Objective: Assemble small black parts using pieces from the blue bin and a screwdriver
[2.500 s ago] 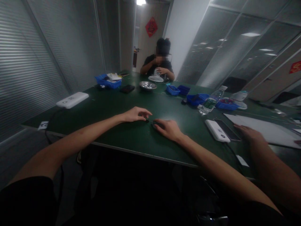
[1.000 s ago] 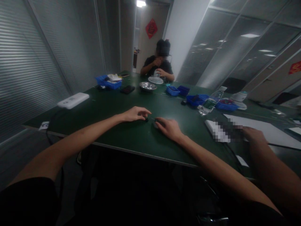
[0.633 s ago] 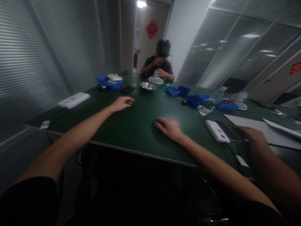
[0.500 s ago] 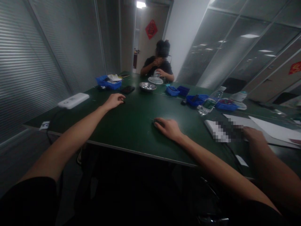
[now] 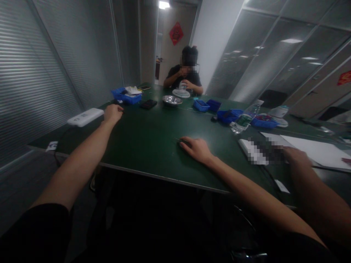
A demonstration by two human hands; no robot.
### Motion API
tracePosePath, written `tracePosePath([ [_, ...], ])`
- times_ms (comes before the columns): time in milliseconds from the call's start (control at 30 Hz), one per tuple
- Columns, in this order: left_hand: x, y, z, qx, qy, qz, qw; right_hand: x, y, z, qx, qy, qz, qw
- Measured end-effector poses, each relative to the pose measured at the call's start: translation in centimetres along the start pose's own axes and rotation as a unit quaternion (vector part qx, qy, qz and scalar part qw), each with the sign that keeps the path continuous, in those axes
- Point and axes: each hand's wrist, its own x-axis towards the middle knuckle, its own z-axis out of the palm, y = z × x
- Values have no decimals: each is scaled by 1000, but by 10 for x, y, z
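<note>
My left hand [image 5: 112, 113] is stretched far out to the left over the green table [image 5: 153, 146], its fingers curled shut, close to a white flat device [image 5: 85, 116] and a blue tray [image 5: 126, 95]. What it holds is hidden. My right hand [image 5: 196, 148] lies palm down near the table's middle, covering a small dark object [image 5: 182, 141] of which only an edge shows.
Another person's hand [image 5: 294, 156] rests at the right beside a white power bank [image 5: 249, 150] and white sheets [image 5: 315, 153]. Blue bins [image 5: 229, 115], a water bottle [image 5: 245, 119], a metal bowl [image 5: 172, 99] and a dark phone [image 5: 148, 104] lie farther back. A person sits at the far end.
My left hand left the spot beside my right hand and swept away to the far left, fingers closed. My right hand stayed put on the dark object.
</note>
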Motion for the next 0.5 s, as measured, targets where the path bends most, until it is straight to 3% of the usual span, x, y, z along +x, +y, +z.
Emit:
tracePosePath([
  [500,-2,3,-1,29,-2,11,1000,1,2,2,-8,11,-7,1000],
])
